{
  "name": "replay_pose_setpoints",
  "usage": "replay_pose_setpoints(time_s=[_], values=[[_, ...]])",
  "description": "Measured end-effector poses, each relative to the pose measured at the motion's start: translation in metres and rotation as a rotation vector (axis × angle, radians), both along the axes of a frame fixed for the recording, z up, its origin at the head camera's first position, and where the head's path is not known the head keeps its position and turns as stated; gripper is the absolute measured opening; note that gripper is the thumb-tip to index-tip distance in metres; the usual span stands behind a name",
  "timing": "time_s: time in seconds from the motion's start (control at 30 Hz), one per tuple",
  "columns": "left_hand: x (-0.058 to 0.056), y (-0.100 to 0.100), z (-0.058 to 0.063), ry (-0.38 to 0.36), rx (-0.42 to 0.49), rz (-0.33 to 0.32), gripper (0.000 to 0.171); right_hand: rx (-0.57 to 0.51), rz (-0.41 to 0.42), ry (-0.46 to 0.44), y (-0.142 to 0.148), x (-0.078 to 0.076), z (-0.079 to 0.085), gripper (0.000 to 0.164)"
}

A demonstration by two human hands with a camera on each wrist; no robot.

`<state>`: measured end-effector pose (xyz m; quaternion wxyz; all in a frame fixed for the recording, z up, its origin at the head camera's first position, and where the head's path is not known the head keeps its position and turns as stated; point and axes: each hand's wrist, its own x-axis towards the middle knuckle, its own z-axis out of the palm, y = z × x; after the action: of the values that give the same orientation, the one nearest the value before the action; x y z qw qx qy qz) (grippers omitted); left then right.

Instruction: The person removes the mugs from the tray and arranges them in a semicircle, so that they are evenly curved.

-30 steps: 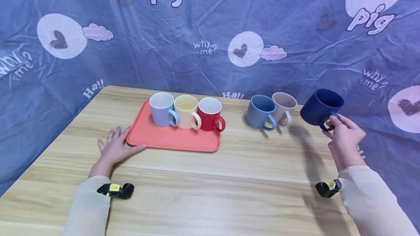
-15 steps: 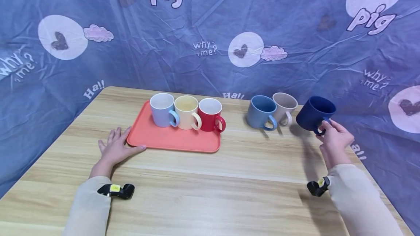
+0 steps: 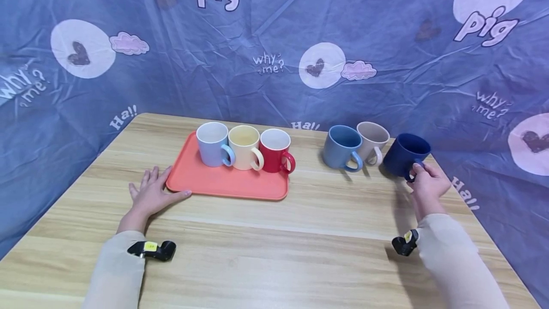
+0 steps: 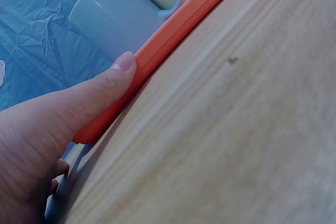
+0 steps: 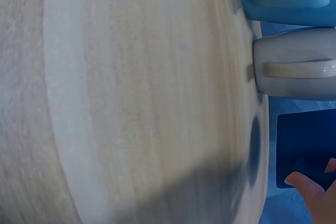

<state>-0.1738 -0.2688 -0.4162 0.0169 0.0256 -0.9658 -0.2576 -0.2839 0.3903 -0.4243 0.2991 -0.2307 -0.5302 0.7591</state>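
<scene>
At the table's far right, my right hand (image 3: 430, 184) pinches the handle of a navy blue mug (image 3: 403, 156). In the right wrist view a narrow gap and a shadow show between the mug (image 5: 304, 142) and the tabletop. Left of it stand a grey mug (image 3: 372, 132) and a medium-blue mug (image 3: 339, 149), handles toward me. My left hand (image 3: 150, 197) lies with spread fingers at the near left corner of a coral tray (image 3: 227, 185), its thumb touching the rim. Along the tray's back stand a light blue mug (image 3: 211, 147), a cream mug (image 3: 242, 151) and a red mug (image 3: 271, 154).
The wooden table (image 3: 274, 252) spreads across the front, and its right edge runs close to my right hand. Behind the table hangs a blue printed cloth (image 3: 257, 27), close to the back row of mugs.
My right hand has brought the navy mug down and left, toward the grey mug, and the mug has become more upright. The left hand and tray have stayed in place.
</scene>
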Motion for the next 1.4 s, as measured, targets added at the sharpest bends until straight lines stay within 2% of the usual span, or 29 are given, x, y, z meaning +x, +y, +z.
replay_pose_setpoints(time_s=[0.27, 0.47, 0.63, 0.9, 1.17, 1.3, 1.4], values=[[-0.001, 0.0, -0.001, -0.005, -0.005, 0.001, 0.105, -0.113, -0.03, -0.099, -0.024, 0.016, 0.023, 0.016], [-0.002, 0.002, 0.001, -0.003, -0.004, -0.003, 0.105, -0.075, -0.074, -0.053, -0.024, 0.012, 0.007, 0.015], [-0.002, 0.002, 0.003, -0.003, -0.004, -0.004, 0.105, -0.084, -0.066, -0.043, -0.02, 0.007, -0.002, 0.019], [-0.001, 0.001, 0.003, 0.004, -0.005, -0.002, 0.104, -0.115, -0.061, 0.019, -0.026, 0.002, -0.006, 0.022], [0.0, 0.0, 0.0, 0.012, -0.007, -0.002, 0.104, -0.069, -0.056, -0.001, -0.034, 0.0, -0.006, 0.017], [0.0, 0.0, 0.001, 0.011, -0.004, -0.002, 0.103, -0.058, -0.065, -0.068, -0.048, 0.008, 0.013, 0.01], [0.0, 0.0, 0.001, 0.01, 0.001, -0.002, 0.103, -0.056, -0.072, -0.132, -0.062, 0.017, 0.032, 0.012]])
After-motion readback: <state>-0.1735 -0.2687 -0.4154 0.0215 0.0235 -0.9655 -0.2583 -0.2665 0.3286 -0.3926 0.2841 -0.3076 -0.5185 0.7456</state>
